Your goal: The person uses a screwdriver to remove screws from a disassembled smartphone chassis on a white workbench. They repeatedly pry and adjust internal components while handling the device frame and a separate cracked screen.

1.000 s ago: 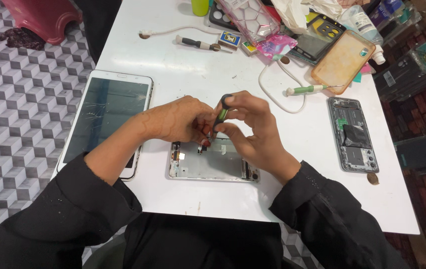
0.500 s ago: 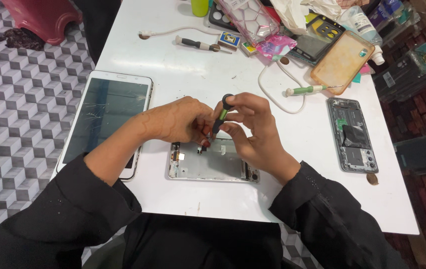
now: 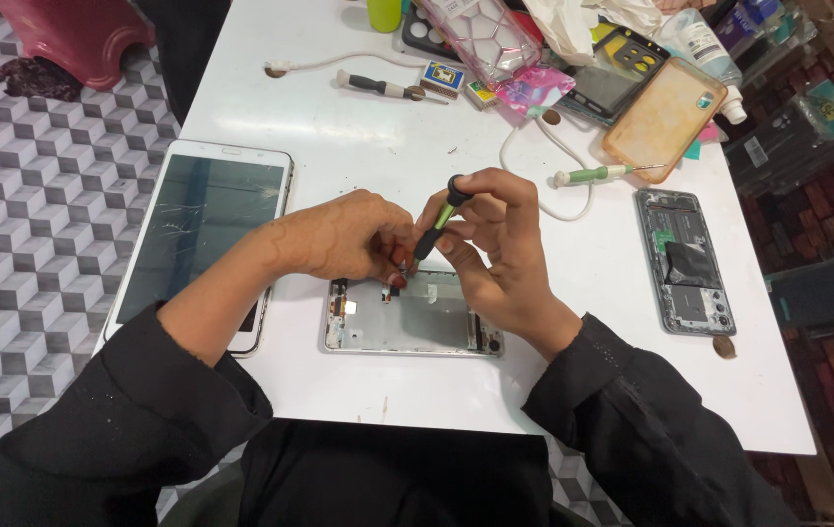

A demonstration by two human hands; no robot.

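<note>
The right hand [image 3: 500, 244] pinches a green screwdriver [image 3: 436, 226], tip down on the top edge of the opened phone [image 3: 407, 317]. The left hand [image 3: 348, 234], fingers curled together, steadies that edge at nine o'clock of the tip; whether it grips a part I cannot tell. The tip could slip off a small screw and scratch the board if tilted. The phone lies at six o'clock of both hands, touching them.

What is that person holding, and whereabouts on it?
The right hand pinches a small screwdriver by its upper handle; the left hand steadies its tip.
</note>
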